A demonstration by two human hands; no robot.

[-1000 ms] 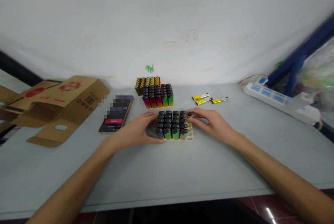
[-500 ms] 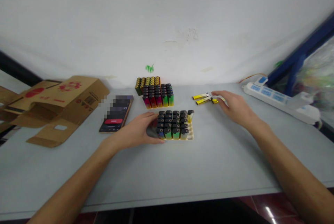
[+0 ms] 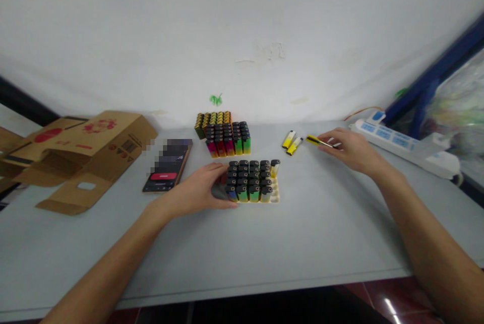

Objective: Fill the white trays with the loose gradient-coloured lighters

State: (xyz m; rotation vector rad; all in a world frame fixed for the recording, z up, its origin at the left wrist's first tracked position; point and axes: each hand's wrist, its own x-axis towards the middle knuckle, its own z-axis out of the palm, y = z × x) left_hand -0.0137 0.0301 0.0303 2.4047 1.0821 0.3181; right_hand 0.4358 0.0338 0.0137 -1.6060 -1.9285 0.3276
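Observation:
My left hand grips the left side of a white tray, its thumb and fingers round the corners. Upright lighters with black tops fill several columns of the tray, and one yellow lighter stands at the back of the rightmost column. My right hand pinches a yellow lighter above the table, to the right of the tray. Two yellow lighters lie side by side on the table, left of that hand.
Behind the tray stand grouped lighters and gold-topped ones. A phone and an opened cardboard box are on the left. At the right lies a white power strip.
My right hand has picked up a yellow lighter and moved slightly right. The two lighters left on the table have turned and shifted. My left hand has stayed on the tray.

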